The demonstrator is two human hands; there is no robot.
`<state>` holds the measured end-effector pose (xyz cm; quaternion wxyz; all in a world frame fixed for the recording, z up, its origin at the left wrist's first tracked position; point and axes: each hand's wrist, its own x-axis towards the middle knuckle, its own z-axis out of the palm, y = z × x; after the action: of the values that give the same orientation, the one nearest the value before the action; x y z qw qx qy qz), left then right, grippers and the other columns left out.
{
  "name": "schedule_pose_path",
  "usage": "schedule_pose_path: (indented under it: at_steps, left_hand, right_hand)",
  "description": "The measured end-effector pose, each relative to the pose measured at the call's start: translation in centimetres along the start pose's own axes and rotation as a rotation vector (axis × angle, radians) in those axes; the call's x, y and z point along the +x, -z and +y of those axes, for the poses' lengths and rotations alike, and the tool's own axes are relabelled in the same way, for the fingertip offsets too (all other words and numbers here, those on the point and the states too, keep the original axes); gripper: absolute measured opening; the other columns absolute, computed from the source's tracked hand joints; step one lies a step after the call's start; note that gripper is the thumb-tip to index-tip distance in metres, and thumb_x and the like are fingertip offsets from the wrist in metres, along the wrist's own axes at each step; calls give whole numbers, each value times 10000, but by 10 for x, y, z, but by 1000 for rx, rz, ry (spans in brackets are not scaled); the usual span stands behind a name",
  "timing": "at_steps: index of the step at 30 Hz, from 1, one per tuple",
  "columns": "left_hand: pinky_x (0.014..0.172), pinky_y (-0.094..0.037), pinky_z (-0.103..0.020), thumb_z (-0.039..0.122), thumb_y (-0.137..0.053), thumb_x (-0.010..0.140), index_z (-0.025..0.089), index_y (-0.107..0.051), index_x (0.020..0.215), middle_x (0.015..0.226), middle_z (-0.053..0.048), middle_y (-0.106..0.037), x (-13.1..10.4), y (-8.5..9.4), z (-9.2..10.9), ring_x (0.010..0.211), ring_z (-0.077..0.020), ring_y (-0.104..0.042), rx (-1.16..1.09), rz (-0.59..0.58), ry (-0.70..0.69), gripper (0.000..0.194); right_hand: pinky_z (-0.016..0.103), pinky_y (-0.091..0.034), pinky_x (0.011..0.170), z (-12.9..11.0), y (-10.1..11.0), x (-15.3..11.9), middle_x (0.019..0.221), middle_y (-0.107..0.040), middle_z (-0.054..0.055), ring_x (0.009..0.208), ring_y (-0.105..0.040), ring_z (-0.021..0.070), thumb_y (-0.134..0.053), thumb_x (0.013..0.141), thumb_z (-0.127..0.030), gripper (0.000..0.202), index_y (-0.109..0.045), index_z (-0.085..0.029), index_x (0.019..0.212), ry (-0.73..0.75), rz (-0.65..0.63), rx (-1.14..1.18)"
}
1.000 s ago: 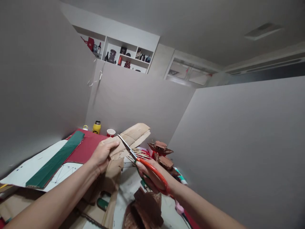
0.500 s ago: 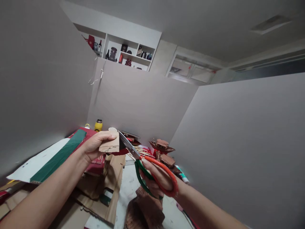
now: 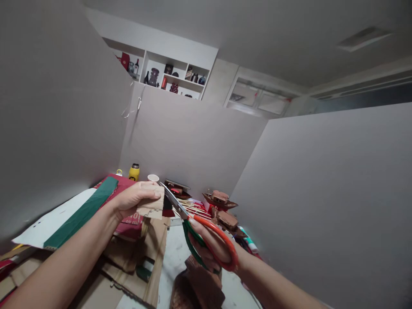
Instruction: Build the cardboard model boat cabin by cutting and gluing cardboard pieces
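My left hand (image 3: 133,198) pinches a small piece of tan cardboard (image 3: 151,206), thumb on its near face. Around the handles of a pair of scissors (image 3: 179,207), one loop orange and the other green, my right hand (image 3: 206,244) is closed. The slim blades point up and left, along the right edge of the cardboard piece; whether they bite into it I cannot tell. Below my right hand lies a brown cardboard model part (image 3: 198,285), partly hidden by that hand.
Cut cardboard sheets (image 3: 154,262) and a green-and-white board (image 3: 80,214) lie at left. Behind my hands are a paper cup (image 3: 153,178), a yellow bottle (image 3: 134,171), thin wooden sticks (image 3: 196,209) and brown model boats (image 3: 220,198). Grey partitions (image 3: 193,137) enclose the table.
The cardboard piece and my left hand sit slightly lower in view, showing more of the paper cup. The scissors have barely shifted, still beside the cardboard.
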<state>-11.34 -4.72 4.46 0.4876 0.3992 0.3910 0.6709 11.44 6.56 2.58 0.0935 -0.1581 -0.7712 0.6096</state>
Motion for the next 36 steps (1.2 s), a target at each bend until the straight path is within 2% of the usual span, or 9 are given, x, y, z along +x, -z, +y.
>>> schedule_pose_path:
  at_steps: [3,7,11,15,22,24,28,32,36]
  left_hand:
    - [588,-497,-238,140,-823,610,114,-672,753,737,-60,-706,0,4,4,652,-164,-664,-12,12,-16,209]
    - [590,-513,-223,172,-805,646,124,-679,781,715,-32,-699,5,5,2,639,-141,-658,-69,116,-121,191]
    - [613,-547,-247,206,-787,674,117,-699,867,753,-52,-730,10,0,-2,651,-154,-675,-128,234,-216,230]
    - [633,-557,-258,213,-805,658,140,-695,925,854,-58,-747,8,-8,-2,730,-176,-698,-149,281,-269,298]
    - [563,-494,-204,210,-824,611,175,-610,816,722,40,-673,1,-23,-2,606,-107,-620,-136,345,-349,298]
    - [558,-474,-186,214,-819,608,182,-568,786,684,60,-641,-1,-28,-2,582,-88,-594,-139,362,-375,309]
    - [561,-469,-181,237,-806,634,198,-523,797,662,66,-622,-10,-42,1,571,-85,-577,-133,353,-395,329]
    - [567,-483,-190,254,-791,665,207,-520,837,701,41,-659,-21,-55,3,572,-91,-594,-125,294,-378,325]
    - [567,-498,-207,284,-811,639,216,-499,820,672,39,-652,-26,-65,2,574,-110,-617,-141,217,-324,367]
  right_hand:
    - [152,-283,279,4,1,-1,388,-345,-109,266,-316,41,-482,859,-730,567,-461,-200,658,-30,27,37]
    - [164,-317,288,13,5,-2,379,-343,-118,263,-286,42,-453,821,-789,607,-500,-193,718,-88,22,97]
    - [174,-363,325,22,7,-9,388,-371,-113,282,-310,47,-460,787,-824,645,-533,-183,782,-47,30,128]
    - [202,-414,374,29,7,-20,416,-408,-97,316,-346,62,-441,830,-794,626,-542,-176,834,-21,34,146]
    - [204,-381,378,36,4,-39,463,-433,-92,327,-337,60,-443,869,-749,578,-529,-177,868,70,106,124]
    - [218,-405,425,36,3,-43,514,-492,-55,394,-417,83,-437,896,-718,560,-548,-170,878,100,129,23]
    - [246,-451,534,38,3,-46,598,-545,4,543,-512,126,-405,921,-701,560,-527,-189,729,115,162,-215]
    - [249,-425,485,39,4,-45,532,-498,-4,490,-470,130,-383,921,-708,577,-508,-205,668,83,126,-246]
    - [288,-479,599,32,2,-48,553,-509,-3,549,-494,154,-431,919,-677,532,-529,-215,674,132,178,-266]
